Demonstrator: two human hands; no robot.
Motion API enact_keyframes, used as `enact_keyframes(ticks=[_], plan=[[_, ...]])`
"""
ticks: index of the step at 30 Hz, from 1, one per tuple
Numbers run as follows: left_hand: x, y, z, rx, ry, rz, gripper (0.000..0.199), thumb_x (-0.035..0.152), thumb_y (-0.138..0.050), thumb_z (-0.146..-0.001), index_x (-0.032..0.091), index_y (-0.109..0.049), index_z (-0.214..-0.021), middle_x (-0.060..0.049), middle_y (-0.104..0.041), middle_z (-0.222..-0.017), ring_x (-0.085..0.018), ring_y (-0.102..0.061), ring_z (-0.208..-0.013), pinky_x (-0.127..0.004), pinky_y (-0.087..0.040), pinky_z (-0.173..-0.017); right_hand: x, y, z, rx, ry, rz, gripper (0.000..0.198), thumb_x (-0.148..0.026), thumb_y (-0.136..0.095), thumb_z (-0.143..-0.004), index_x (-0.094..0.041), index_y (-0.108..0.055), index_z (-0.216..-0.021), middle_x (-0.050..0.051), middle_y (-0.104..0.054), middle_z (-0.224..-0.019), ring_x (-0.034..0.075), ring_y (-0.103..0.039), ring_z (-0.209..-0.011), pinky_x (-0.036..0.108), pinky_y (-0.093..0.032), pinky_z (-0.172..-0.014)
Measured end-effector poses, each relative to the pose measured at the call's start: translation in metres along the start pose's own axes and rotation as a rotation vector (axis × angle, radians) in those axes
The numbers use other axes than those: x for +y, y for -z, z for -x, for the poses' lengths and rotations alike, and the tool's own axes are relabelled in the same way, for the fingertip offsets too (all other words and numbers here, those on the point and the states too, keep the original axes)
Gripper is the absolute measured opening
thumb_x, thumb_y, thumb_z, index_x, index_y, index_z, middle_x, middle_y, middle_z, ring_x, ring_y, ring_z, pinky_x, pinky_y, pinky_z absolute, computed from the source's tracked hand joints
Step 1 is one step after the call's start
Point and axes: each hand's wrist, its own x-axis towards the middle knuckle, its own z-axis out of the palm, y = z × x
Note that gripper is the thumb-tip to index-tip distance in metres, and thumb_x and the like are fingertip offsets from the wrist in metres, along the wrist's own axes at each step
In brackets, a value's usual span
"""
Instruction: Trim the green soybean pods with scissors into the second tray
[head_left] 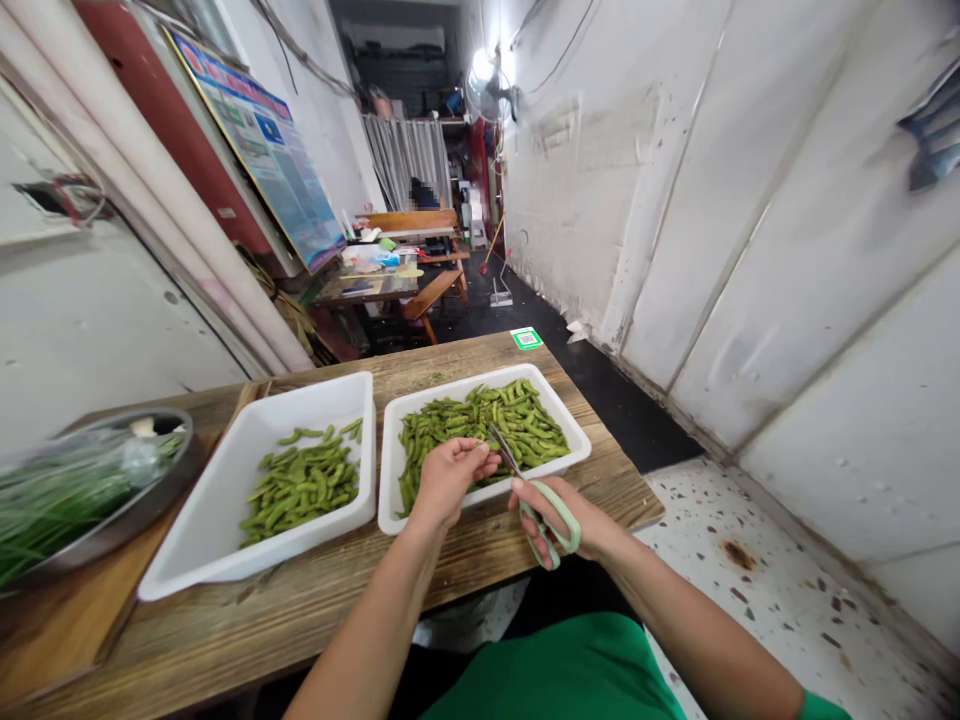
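Observation:
My right hand (581,520) is closed round the light green handles of a pair of scissors (509,456), whose blades point up and away over the right-hand tray. Close to the blade tips, the fingers of my left hand (450,478) are pinched on a green soybean pod (482,446), mostly hidden by the fingertips. Beneath both hands, a white plastic tray (581,440) holds a thick layer of soybean pods (435,425). To its left stands a deeper white tray (206,510) with a smaller heap of pods (307,480).
The trays rest on a wooden table (322,570). At its left, a metal basin (196,455) holds bagged green stalks (67,500). A green QR-code card (526,338) lies at the far corner. Farther back are a cluttered table (367,290), a wooden bench (435,293) and a person (424,194).

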Motion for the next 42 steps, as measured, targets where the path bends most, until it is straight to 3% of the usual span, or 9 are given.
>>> enact_keyframes(ticks=[5, 12, 17, 19, 21, 24, 26, 35, 42], plan=[[0.0, 0.013, -0.007, 0.039, -0.104, -0.198, 0.02, 0.025, -0.066, -0.064, 0.014, -0.054, -0.076, -0.006, -0.067, -0.069, -0.017, -0.064, -0.066, -0.03, -0.05, -0.067, -0.004, 0.003, 0.006, 0.04, -0.013, 0.041, 0.05, -0.062, -0.054, -0.07, -0.014, -0.053, -0.081, -0.008, -0.043, -0.047, 0.005, -0.038, -0.029, 0.017, -0.035, -0.026], [0.027, 0.061, -0.016, 0.069, -0.488, -1.27, 0.023, 0.03, -0.05, -0.073, 0.019, -0.067, -0.084, -0.006, -0.067, -0.079, -0.02, -0.06, -0.076, -0.03, -0.044, -0.071, -0.006, 0.014, 0.017, 0.015, -0.027, -0.011, 0.047, -0.059, -0.056, -0.072, -0.015, -0.052, -0.089, -0.007, -0.045, -0.053, 0.004, -0.041, -0.034, 0.016, -0.036, -0.03], [0.055, 0.101, -0.001, 0.775, -0.452, -1.586, 0.039, 0.027, -0.044, -0.078, 0.015, -0.061, -0.111, -0.018, -0.056, -0.114, -0.033, -0.047, -0.107, -0.046, -0.034, -0.086, -0.001, 0.016, 0.018, 0.022, 0.009, 0.018, 0.045, -0.057, -0.055, -0.074, -0.015, -0.052, -0.091, -0.007, -0.044, -0.054, 0.004, -0.041, -0.036, 0.016, -0.037, -0.032], [0.057, 0.104, 0.003, 0.867, -0.417, -1.662, 0.04, 0.028, -0.048, -0.077, 0.016, -0.06, -0.113, -0.019, -0.047, -0.128, -0.037, -0.038, -0.116, -0.051, -0.029, -0.087, 0.001, 0.016, 0.017, 0.015, 0.021, 0.013, 0.044, -0.056, -0.055, -0.074, -0.015, -0.052, -0.091, -0.007, -0.044, -0.055, 0.005, -0.041, -0.037, 0.016, -0.038, -0.033], [0.05, 0.097, 0.001, 0.622, -0.4, -1.72, 0.031, 0.028, -0.049, -0.077, 0.02, -0.065, -0.102, -0.015, -0.053, -0.124, -0.034, -0.042, -0.114, -0.051, -0.026, -0.088, 0.001, 0.015, 0.016, 0.018, 0.035, 0.006, 0.044, -0.055, -0.056, -0.074, -0.015, -0.052, -0.092, -0.007, -0.043, -0.055, 0.005, -0.042, -0.038, 0.017, -0.038, -0.033], [0.031, 0.079, -0.011, -0.033, -0.321, -1.721, 0.023, 0.023, -0.051, -0.074, 0.025, -0.07, -0.088, -0.007, -0.068, -0.095, -0.025, -0.056, -0.093, -0.043, -0.028, -0.086, -0.001, 0.012, 0.016, 0.0, 0.022, 0.015, 0.044, -0.055, -0.055, -0.074, -0.015, -0.052, -0.091, -0.007, -0.043, -0.054, 0.005, -0.041, -0.037, 0.016, -0.036, -0.032], [0.019, 0.071, -0.022, -0.245, -0.292, -1.707, 0.025, 0.019, -0.053, -0.071, 0.027, -0.07, -0.088, -0.006, -0.069, -0.087, -0.024, -0.059, -0.088, -0.04, -0.03, -0.082, -0.002, 0.012, 0.016, -0.029, 0.01, 0.026, 0.043, -0.055, -0.054, -0.075, -0.015, -0.051, -0.09, -0.007, -0.044, -0.054, 0.004, -0.041, -0.035, 0.016, -0.035, -0.031], [0.013, 0.068, -0.038, -0.275, -0.305, -1.563, 0.009, 0.023, -0.059, -0.066, 0.021, -0.066, -0.071, -0.004, -0.067, -0.074, -0.021, -0.059, -0.077, -0.03, -0.037, -0.07, 0.006, 0.01, 0.012, -0.073, 0.009, 0.063, 0.042, -0.057, -0.054, -0.074, -0.017, -0.049, -0.084, -0.007, -0.045, -0.057, 0.004, -0.041, -0.034, 0.016, -0.036, -0.03], [0.0, 0.044, -0.024, 0.017, -0.289, -0.653, 0.033, 0.036, -0.057, -0.071, 0.013, -0.062, -0.096, -0.006, -0.069, -0.08, -0.018, -0.062, -0.073, -0.026, -0.043, -0.065, 0.011, 0.007, 0.004, -0.058, 0.084, 0.124, 0.04, -0.057, -0.052, -0.075, -0.018, -0.045, -0.078, -0.006, -0.046, -0.057, 0.005, -0.043, -0.038, 0.015, -0.038, -0.033]])
